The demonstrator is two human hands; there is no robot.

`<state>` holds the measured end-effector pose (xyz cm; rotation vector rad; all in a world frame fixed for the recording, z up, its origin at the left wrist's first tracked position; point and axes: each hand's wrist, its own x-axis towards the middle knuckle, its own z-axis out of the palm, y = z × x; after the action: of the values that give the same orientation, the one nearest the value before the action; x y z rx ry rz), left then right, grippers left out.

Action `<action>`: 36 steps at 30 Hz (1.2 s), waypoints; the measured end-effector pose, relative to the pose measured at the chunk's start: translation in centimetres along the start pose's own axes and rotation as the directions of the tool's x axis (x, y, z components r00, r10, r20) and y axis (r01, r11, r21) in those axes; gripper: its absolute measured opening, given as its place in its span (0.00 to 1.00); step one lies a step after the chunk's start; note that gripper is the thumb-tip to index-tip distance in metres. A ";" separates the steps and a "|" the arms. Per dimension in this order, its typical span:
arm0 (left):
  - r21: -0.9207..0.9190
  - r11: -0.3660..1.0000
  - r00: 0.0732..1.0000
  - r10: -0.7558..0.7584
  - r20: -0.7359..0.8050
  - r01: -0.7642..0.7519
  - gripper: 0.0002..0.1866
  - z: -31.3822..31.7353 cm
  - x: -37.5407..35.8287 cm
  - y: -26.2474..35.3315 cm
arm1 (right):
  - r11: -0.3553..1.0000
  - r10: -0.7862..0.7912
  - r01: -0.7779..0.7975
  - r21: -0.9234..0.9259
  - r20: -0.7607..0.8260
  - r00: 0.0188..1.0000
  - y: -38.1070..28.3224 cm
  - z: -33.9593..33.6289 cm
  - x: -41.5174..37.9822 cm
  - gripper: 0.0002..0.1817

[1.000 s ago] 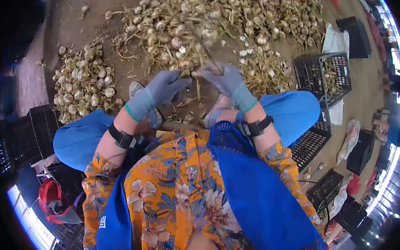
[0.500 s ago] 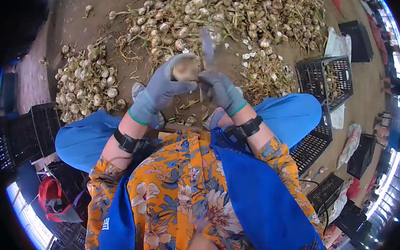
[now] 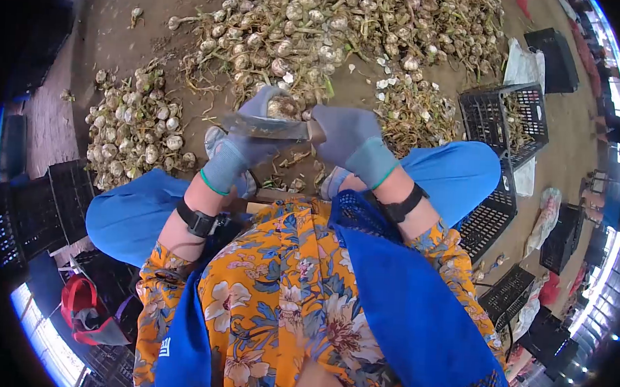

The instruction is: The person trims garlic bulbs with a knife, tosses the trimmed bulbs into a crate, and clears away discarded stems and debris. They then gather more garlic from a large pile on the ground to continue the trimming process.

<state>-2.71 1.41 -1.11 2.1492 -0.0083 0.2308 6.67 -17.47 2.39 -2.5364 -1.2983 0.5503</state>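
Observation:
Both my hands wear grey gloves and meet over the bare ground before me. In my left hand (image 3: 247, 130) is a garlic bulb (image 3: 283, 108), cupped by the fingers. My right hand (image 3: 350, 138) is closed round the handle of a knife (image 3: 268, 127). Its broad blade points left, lying across the near side of the bulb and over part of my left hand. Beyond my hands spreads a large heap of garlic (image 3: 297, 35) with dry stalks. A smaller pile of garlic bulbs (image 3: 132, 132) lies to the left.
Cut stalks and peelings (image 3: 415, 122) lie in a pile to the right. Black plastic crates (image 3: 487, 220) stand beside my right knee, one holding trimmings. A red bag (image 3: 80, 300) sits at the lower left, near dark crates (image 3: 54, 201).
The knife has swung from pointing up and away to lying leftward across the bulb. My right hand has turned with it, while my left hand still holds the garlic bulb.

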 end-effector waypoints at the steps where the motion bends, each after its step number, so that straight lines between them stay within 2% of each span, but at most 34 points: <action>1: -0.003 0.998 0.998 -0.066 0.008 0.066 0.35 -0.1 -0.2 0.3 | 0.999 -0.003 0.007 0.040 -0.083 0.997 0.5 0.8 0.2 0.11; 2: -0.006 0.991 0.991 -0.130 0.019 0.130 0.35 -0.1 -0.3 0.6 | 0.997 -0.001 0.014 0.081 -0.166 0.986 0.9 1.7 0.4 0.08; 6: -0.028 0.990 0.990 -0.141 -0.004 0.141 0.35 0.4 -0.9 -0.4 | 0.998 -0.011 0.022 0.054 -0.209 0.978 2.4 4.3 1.7 0.05; 8: -0.114 0.940 0.947 -0.319 0.046 0.322 0.35 0.7 -0.8 -0.1 | 0.997 -0.045 0.063 0.055 -0.280 0.959 3.0 5.3 2.0 0.04; 9: -0.116 0.940 0.947 -0.318 0.050 0.322 0.35 1.0 -0.9 -0.1 | 0.997 -0.041 0.059 0.056 -0.279 0.959 3.2 5.7 2.1 0.04; 12: -0.074 0.953 0.955 -0.296 -0.005 0.295 0.34 1.5 -0.8 0.1 | 0.998 -0.066 0.069 0.005 -0.212 0.975 4.1 6.8 2.7 0.04; 14: 0.019 0.930 0.924 -0.368 0.102 0.368 0.31 1.6 -0.2 0.6 | 0.994 -0.108 0.107 -0.018 -0.265 0.958 5.6 8.9 2.8 0.08; 15: 0.017 0.930 0.924 -0.367 0.107 0.368 0.31 1.4 0.0 1.7 | 0.995 0.073 -0.080 -0.067 -0.111 0.991 8.8 9.6 3.5 0.09; 16: -0.066 0.965 0.967 -0.254 -0.003 0.253 0.28 0.9 0.0 3.3 | 0.956 0.267 -0.261 -0.135 0.029 0.963 12.2 9.7 3.7 0.11; 17: -0.132 0.982 0.981 -0.151 -0.118 0.135 0.26 0.4 -0.3 4.1 | 0.909 0.403 -0.409 -0.075 -0.082 0.911 13.2 9.0 2.8 0.13; 18: -0.121 0.983 0.979 -0.155 -0.129 0.139 0.26 -0.3 -0.3 3.1 | 0.854 0.509 -0.520 -0.009 -0.188 0.840 12.8 7.1 3.4 0.14; 20: -0.226 0.912 0.864 -0.399 -0.307 0.341 0.21 -1.2 -0.8 -1.9 | 0.879 0.466 -0.476 -0.010 -0.188 0.865 10.2 3.8 4.5 0.14; 21: -0.469 0.816 0.875 -0.456 -0.165 0.337 0.14 -4.2 -1.9 -8.7 | 0.885 0.459 -0.466 0.006 -0.180 0.870 9.1 2.8 4.1 0.14; 22: -0.239 0.844 0.765 -0.536 -0.356 0.480 0.09 -8.2 -2.1 -6.2 | 0.887 0.457 -0.462 0.010 -0.175 0.872 8.8 2.5 3.7 0.14; 23: -0.871 0.491 0.624 -0.677 -0.392 -0.014 0.06 -12.0 -4.9 -14.8 | 0.897 0.440 -0.437 0.058 -0.185 0.879 8.6 2.4 3.3 0.15; 24: -0.767 0.630 0.475 -0.643 -0.602 -0.119 0.08 -12.8 -4.6 -11.9 | 0.904 0.428 -0.415 0.104 -0.191 0.883 8.7 2.6 3.0 0.16; 25: -0.606 0.794 0.480 -0.552 -0.682 0.052 0.10 -14.1 -8.3 -21.0 | 0.895 0.437 -0.404 0.189 -0.193 0.878 9.5 3.5 3.0 0.15; 26: -0.396 0.891 0.478 -0.453 -0.753 0.221 0.16 -15.3 -11.8 -29.5 | 0.898 0.431 -0.397 0.191 -0.186 0.883 9.7 3.8 3.3 0.15; 27: -0.692 0.694 0.434 -0.695 -0.573 0.199 0.17 -12.1 -8.5 -24.3 | 0.898 0.428 -0.384 0.216 -0.214 0.878 9.7 4.0 3.7 0.15; 28: -0.900 0.410 0.349 -0.873 -0.340 0.148 0.18 -8.7 -4.9 -18.4 | 0.894 0.432 -0.377 0.242 -0.238 0.870 9.9 4.2 4.0 0.14; 29: -0.801 0.415 0.491 -0.853 -0.178 0.431 0.19 -5.4 -3.2 -18.0 | 0.891 0.436 -0.382 0.244 -0.229 0.870 9.9 4.5 4.2 0.14; 30: -0.615 0.436 0.569 -0.822 0.026 0.657 0.20 -1.8 -1.9 -18.3 | 0.905 0.406 -0.351 0.239 -0.245 0.880 9.8 4.8 4.7 0.13; 31: -0.239 0.659 0.657 -0.747 -0.101 0.713 0.21 2.4 -0.5 -17.2 | 0.919 0.374 -0.318 0.232 -0.266 0.888 9.5 4.9 5.3 0.12; 33: 0.222 0.626 0.659 -0.741 -0.130 0.747 0.23 9.6 0.8 -22.2 | 0.940 0.316 -0.255 0.227 -0.291 0.903 9.0 4.9 5.9 0.12; 34: 0.223 0.635 0.666 -0.737 -0.113 0.740 0.23 10.4 1.9 -21.6 | 0.936 0.331 -0.272 0.224 -0.291 0.898 8.8 5.0 5.8 0.12; 36: 0.168 0.313 0.327 -0.943 -0.064 0.935 0.24 11.4 4.4 -20.1 | 0.926 0.347 -0.300 0.227 -0.204 0.916 8.6 5.0 5.6 0.14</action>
<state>5.41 3.52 -23.09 1.9487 1.2974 -0.5579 13.73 -17.63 -6.51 -2.5699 -0.7072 0.3893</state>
